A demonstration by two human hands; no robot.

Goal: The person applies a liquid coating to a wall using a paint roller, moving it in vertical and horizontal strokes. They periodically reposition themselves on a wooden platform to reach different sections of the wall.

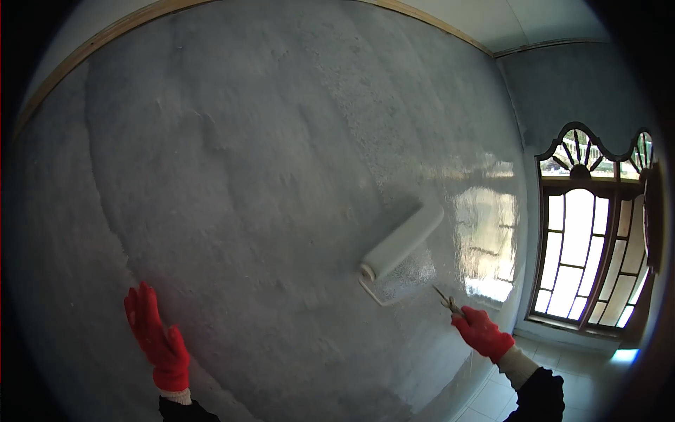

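Note:
A paint roller (404,241) with a pale sleeve lies slanted against the grey wall (267,169). Its thin wire frame bends round from the sleeve's lower end toward the handle. My right hand (484,333), in a red glove, is closed round that handle at the lower right. Around the roller the wall looks wet and glossy, with a rough, bubbly patch just below the sleeve. My left hand (157,337), also gloved in red, is raised at the lower left with fingers stretched out and nothing in it. Its palm side faces the wall.
To the right stands a dark-framed window (576,246) with bright panes, its light mirrored on the wet wall. A wooden trim strip (105,35) runs along the top of the wall. Pale floor tiles (492,397) show at the lower right.

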